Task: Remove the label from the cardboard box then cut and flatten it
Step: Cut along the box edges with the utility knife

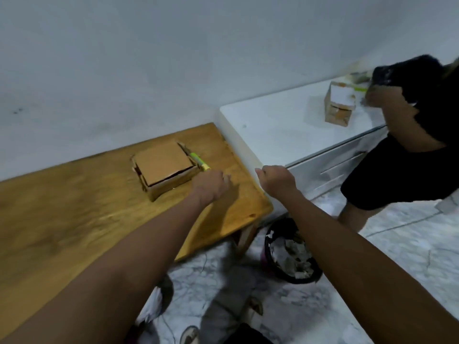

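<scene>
A small brown cardboard box (164, 167) sits on the wooden table (74, 219), its top flaps closed and no label showing on it. A green and yellow cutter (198, 161) lies against the box's right side. My left hand (211, 186) hovers just in front of the cutter's near end, back of the hand up and fingers curled downward. Whether it touches the cutter is hidden. My right hand (277, 180) is a closed fist in the air over the table's right edge, with nothing visible in it.
A white drawer unit (273, 130) adjoins the wooden table on the right. Another person (407, 145) in black stands there by a second cardboard box (339, 108) with a white label. A black bin (290, 252) full of paper scraps stands on the marble floor below the table corner.
</scene>
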